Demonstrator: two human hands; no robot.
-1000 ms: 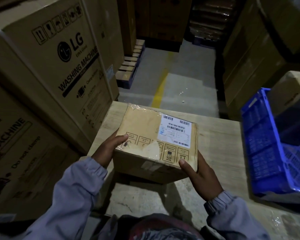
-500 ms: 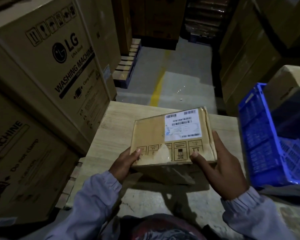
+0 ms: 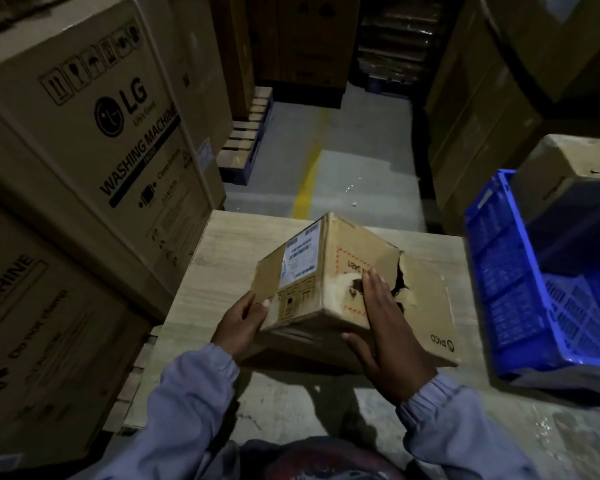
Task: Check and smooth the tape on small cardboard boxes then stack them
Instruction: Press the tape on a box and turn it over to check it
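Head view: the small brown cardboard box (image 3: 354, 244) with a white label sits tilted, one ridge up, just ahead of both hands over the pale wooden tabletop (image 3: 229, 244). The left hand (image 3: 243, 323) pinches its near-left corner, thumb on the labelled face. The right hand (image 3: 388, 341) lies flat, fingers (image 3: 374, 296) straight, on the right-sloping face, nearer the glossy tape patch (image 3: 340, 291); a torn hole (image 3: 399, 277) gapes just right of those fingertips. Whether the box touches the tabletop is hidden
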